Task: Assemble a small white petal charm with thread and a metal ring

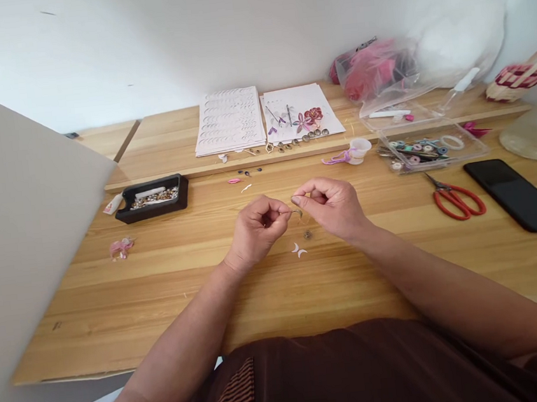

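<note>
Over the middle of the wooden table, my left hand pinches a small, dark, curved piece by its end. My right hand is just to the right, thumb and forefinger pressed together close to that piece; what sits between them is too small to make out. A fine thread-like line seems to loop below the fingertips. Under the hands lie a small round metallic bit and two white paper crescents.
Red-handled scissors and a black phone lie at right, by a clear box of bobbins. A black tray of beads stands left. On the raised shelf are printed sheets and beaded flowers. A small plastic cup stands behind my hands.
</note>
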The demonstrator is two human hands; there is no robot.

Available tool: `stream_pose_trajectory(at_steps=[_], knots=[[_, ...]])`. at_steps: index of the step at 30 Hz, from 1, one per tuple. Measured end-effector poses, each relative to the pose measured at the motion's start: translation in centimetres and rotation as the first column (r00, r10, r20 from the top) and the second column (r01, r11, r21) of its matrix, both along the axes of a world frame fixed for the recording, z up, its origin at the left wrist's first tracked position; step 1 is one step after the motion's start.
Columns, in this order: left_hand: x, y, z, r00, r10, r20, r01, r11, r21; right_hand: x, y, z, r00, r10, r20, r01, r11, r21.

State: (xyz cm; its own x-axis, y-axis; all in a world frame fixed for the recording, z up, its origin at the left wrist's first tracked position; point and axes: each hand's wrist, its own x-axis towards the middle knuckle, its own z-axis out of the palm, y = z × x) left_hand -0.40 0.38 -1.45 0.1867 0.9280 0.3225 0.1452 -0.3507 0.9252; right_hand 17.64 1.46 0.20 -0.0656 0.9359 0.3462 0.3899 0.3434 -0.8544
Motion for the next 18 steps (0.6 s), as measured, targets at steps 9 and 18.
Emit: stream_pose_trajectory(at_steps=[9,18], knots=[[0.2,0.2,0.5,0.973,0.112,0.2,-0.082,0.985,-0.15,-1.1,0.2,-1.6,0.888,0.026,-0.46,-0.267,0.843,-0.467],[-0.1,0.8,-0.2,0.939,0.317,0.133,-0.298,0.943,-0.144,-1.6,-1.7,-1.0,0.98,0.182,-0.081,-0.196,0.954,-0.228]])
